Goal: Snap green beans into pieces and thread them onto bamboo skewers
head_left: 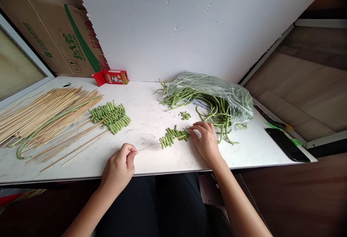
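Observation:
My left hand (121, 163) pinches the bare end of a thin bamboo skewer (149, 147) near the table's front edge. Cut pieces of long bean (166, 142) are threaded crosswise along the skewer's other half. At that far end, my right hand (205, 137) has its thumb and fingers closed on a bean piece, mostly hidden by the fingertips. More cut bean pieces (173, 132) lie just behind the skewer. Left of centre rest several filled bean skewers (110, 115), side by side. A small heap of bean ends (184, 115) sits beyond my right hand.
Many bare bamboo skewers (54, 110) cover the left side, a whole long bean (51, 121) across them. A clear plastic bag (211, 85) spills long beans (219, 106) at the back right. A red box (117, 77) stands by the wall; a black phone (286, 144) lies far right.

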A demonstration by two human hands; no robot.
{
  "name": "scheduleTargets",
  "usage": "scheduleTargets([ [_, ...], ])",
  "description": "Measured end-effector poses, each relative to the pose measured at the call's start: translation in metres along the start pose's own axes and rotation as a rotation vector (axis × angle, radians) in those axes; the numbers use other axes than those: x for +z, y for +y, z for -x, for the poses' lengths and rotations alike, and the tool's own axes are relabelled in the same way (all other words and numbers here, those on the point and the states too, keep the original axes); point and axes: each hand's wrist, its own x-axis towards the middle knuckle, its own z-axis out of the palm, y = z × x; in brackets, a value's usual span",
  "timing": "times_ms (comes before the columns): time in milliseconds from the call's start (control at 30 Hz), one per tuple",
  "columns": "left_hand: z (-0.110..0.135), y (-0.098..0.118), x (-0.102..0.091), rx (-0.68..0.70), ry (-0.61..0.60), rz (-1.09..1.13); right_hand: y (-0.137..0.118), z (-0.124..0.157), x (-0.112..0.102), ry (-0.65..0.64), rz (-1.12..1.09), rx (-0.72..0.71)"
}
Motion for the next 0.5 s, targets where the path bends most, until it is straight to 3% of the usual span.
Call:
scheduleTargets([
  [100, -0.001, 0.001, -0.001, 0.003, 0.003, 0.001, -0.009, -0.001, -0.002, 0.04, -0.206, 0.148],
  [233, -0.002, 0.004, -0.002, 0.014, 0.008, 0.001, -0.023, -0.001, 0.004, 0.014, -0.688, 0.404],
  [367, -0.001, 0.004, -0.001, 0.015, 0.013, -0.006, -0.038, 0.002, 0.016, -0.026, -1.006, 0.488],
  [500, 0.001, 0.002, 0.001, 0.0, 0.055, 0.007, -0.05, 0.006, 0.024, -0.025, -1.141, 0.543],
])
